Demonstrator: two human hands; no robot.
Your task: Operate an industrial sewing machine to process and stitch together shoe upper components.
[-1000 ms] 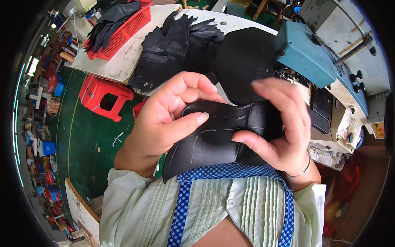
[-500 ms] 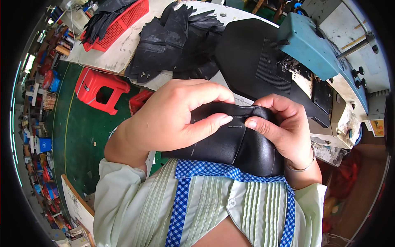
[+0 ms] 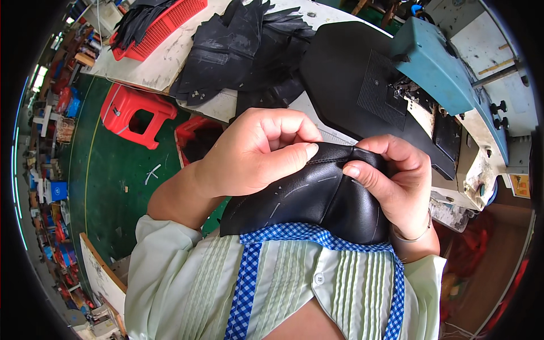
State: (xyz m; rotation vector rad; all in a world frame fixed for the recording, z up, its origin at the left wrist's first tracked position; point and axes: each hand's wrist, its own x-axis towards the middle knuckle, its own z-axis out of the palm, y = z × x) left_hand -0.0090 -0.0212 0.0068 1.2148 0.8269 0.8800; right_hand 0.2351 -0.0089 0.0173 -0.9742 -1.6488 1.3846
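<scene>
A black leather-like piece (image 3: 306,195) with a stitched seam and pale dashed marks hangs in front of my chest. My left hand (image 3: 272,150) pinches its upper edge between thumb and curled fingers. To the right, my right hand (image 3: 394,178) grips the same edge close to the seam, thumb on the near face and fingers behind. The piece's lower edge rests against the blue checked apron (image 3: 294,233). Its far side is hidden from me.
Ahead at right stands a blue sewing machine (image 3: 433,65) with a black work plate (image 3: 334,73). Black cut pieces (image 3: 226,54) lie on the white table (image 3: 161,73), beside a red basket (image 3: 161,31). A red stool (image 3: 136,113) stands on the green floor at left.
My left hand has closed nearer the edge, with its thumb raised onto it. The piece's left part has swung out and shows more of its dashed marks. My right hand keeps its hold.
</scene>
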